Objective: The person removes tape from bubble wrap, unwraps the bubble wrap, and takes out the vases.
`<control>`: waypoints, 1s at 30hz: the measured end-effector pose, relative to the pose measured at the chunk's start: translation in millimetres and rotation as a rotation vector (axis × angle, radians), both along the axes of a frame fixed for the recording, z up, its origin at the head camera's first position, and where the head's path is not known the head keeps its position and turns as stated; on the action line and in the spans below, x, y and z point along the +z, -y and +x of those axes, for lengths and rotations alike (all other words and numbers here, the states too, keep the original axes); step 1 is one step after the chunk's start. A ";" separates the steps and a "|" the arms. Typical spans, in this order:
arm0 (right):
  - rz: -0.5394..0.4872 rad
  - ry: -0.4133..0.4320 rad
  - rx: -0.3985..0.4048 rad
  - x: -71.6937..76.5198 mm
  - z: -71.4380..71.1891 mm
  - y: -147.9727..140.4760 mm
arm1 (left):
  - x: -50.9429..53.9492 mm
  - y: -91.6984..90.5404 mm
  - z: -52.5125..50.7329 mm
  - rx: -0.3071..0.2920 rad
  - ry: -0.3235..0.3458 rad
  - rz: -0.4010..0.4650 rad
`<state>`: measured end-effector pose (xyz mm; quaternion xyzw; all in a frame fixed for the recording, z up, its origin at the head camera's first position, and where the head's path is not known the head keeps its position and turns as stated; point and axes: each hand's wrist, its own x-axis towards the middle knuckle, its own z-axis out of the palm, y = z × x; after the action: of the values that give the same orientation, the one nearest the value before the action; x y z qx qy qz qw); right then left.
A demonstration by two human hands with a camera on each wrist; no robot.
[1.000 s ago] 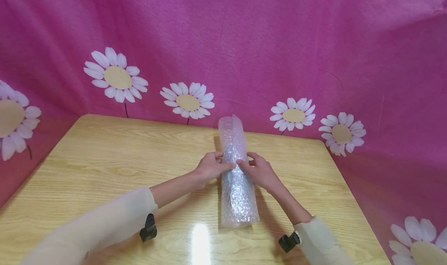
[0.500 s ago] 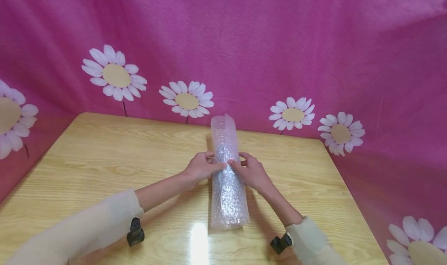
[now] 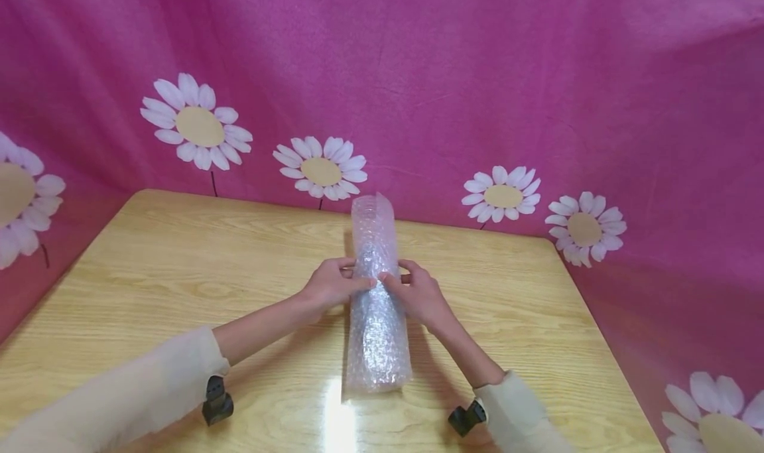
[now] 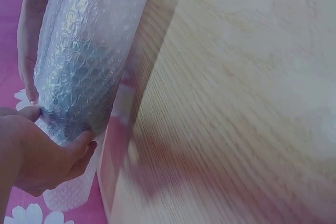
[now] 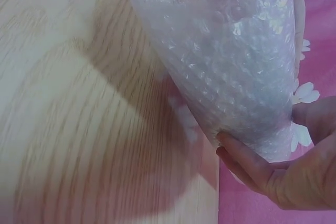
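A roll of clear bubble wrap (image 3: pixel 377 333) stands out in the middle of the head view, its long axis running away from the person. Something darker shows through its layers, but its kind cannot be told. My left hand (image 3: pixel 331 284) grips the roll from the left, thumb on top and fingers round the side. From the right, my right hand (image 3: pixel 420 294) holds it the same way, the two thumbs almost meeting. In the left wrist view the bubble wrap (image 4: pixel 84 72) shows a dark bluish patch inside. The right wrist view shows fingertips (image 5: pixel 236 148) pressed against its side.
Under the roll lies a wood-grain table (image 3: pixel 227 260) with a bright light reflection near its front. A pink cloth (image 3: pixel 406 75) printed with white daisies hangs behind and at the sides. Black wrist cameras (image 3: pixel 217 400) sit at both cuffs.
Both hands and the bubble-wrap roll have shifted left together across the table. The grip on the roll looks the same throughout.
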<state>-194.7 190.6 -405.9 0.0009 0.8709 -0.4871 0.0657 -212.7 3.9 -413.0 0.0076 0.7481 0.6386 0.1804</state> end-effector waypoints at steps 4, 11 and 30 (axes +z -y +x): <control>-0.017 -0.001 0.004 -2.4 0.2 4.7 | 0.0 4.9 -0.1 -0.001 0.001 -0.007; -0.036 0.021 0.000 -6.7 0.8 13.1 | -1.9 13.3 -0.1 -0.008 -0.004 0.009; -0.008 -0.005 0.024 -17.1 -1.7 20.1 | -8.1 20.8 -4.7 -0.004 0.020 -0.046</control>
<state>-196.4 170.5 -423.1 -0.0109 0.8689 -0.4899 0.0695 -217.4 -16.9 -421.1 -0.0011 0.7608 0.6208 0.1892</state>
